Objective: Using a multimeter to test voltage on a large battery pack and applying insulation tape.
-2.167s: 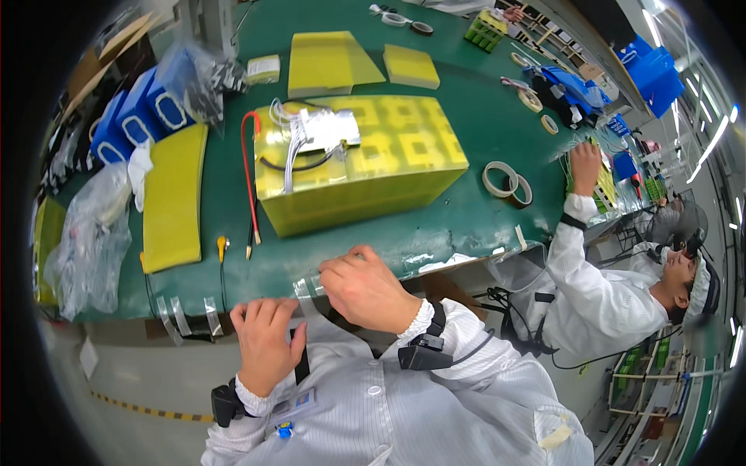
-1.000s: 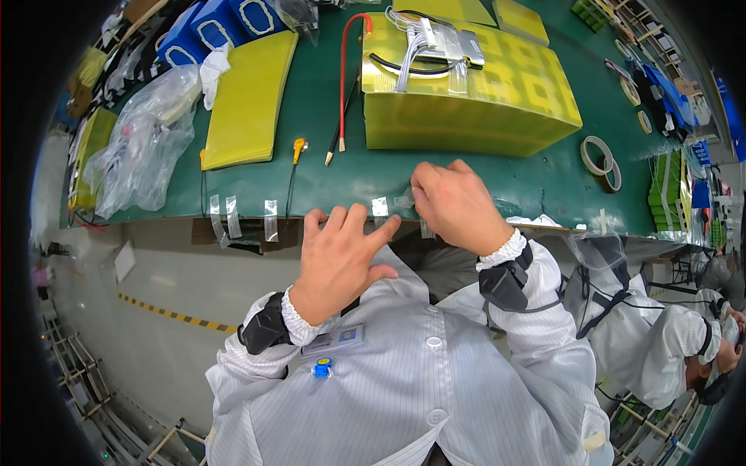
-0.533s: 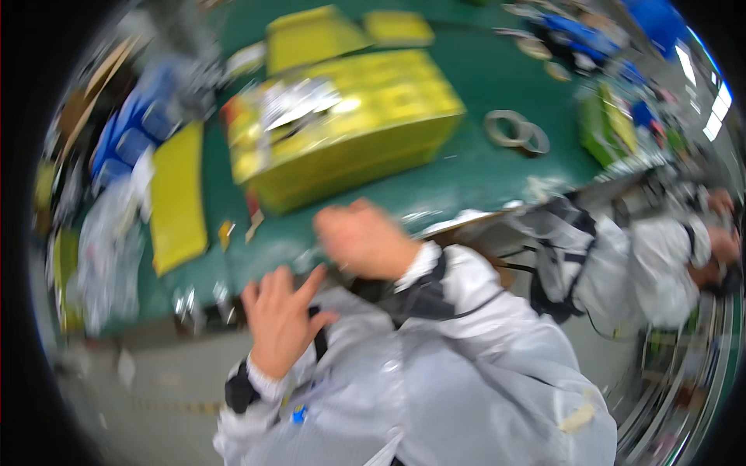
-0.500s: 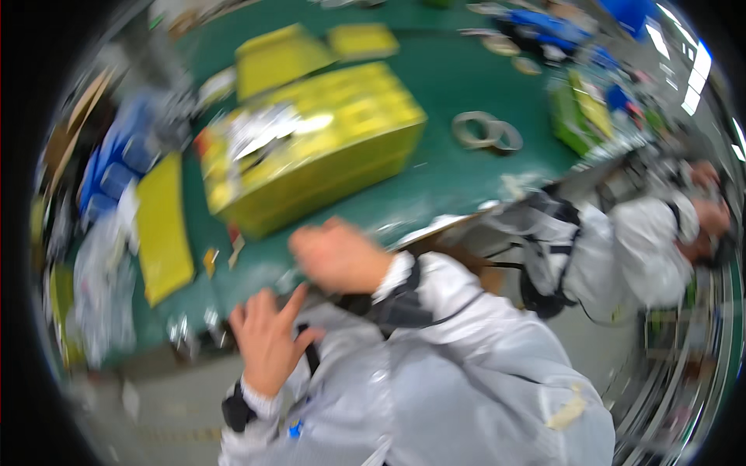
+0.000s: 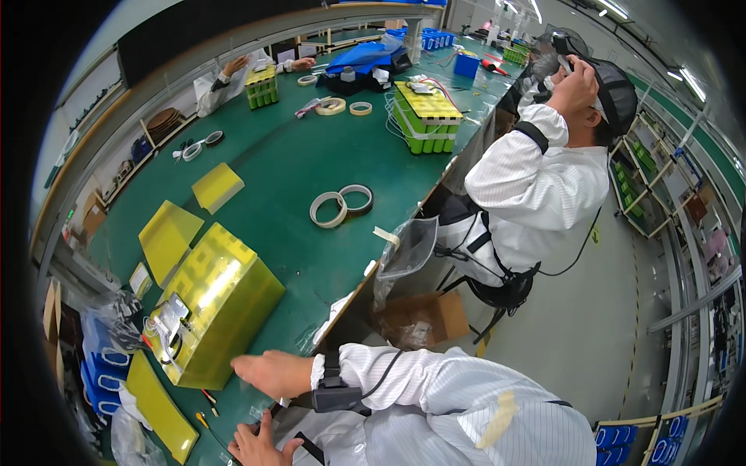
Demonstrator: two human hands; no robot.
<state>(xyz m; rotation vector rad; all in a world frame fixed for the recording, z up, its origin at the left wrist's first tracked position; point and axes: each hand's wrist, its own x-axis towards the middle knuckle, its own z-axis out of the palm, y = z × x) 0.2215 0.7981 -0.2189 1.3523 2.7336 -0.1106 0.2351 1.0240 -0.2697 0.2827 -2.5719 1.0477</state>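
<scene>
A large box-shaped pack wrapped in glossy yellow sheet [image 5: 233, 303] sits on the green table, with wires and a small silvery part at its left end. Beside its near right corner is my right hand [image 5: 273, 375], fingers curled under, so whatever they hold, if anything, is hidden. My left hand [image 5: 264, 446], partly cut off by the lower edge, is at the table's front edge with fingers apart and nothing in them. A flat yellow sheet [image 5: 159, 408] lies to the pack's left. A small yellow-handled tool [image 5: 203, 419] rests between that sheet and my left hand.
Two tape rolls [image 5: 329, 210] lie right of the pack. Loose yellow sheets [image 5: 217, 187] are behind it. Farther along stands a green cell pack [image 5: 423, 118]. A co-worker [image 5: 536, 179] sits at the table's right edge, above an open cardboard box [image 5: 423, 318]. Blue bins [image 5: 101, 373] stand left.
My view has swung up and to the right, bringing the co-worker and far table into sight. Both hands appear lower in the picture; the right stays curled, the left spread.
</scene>
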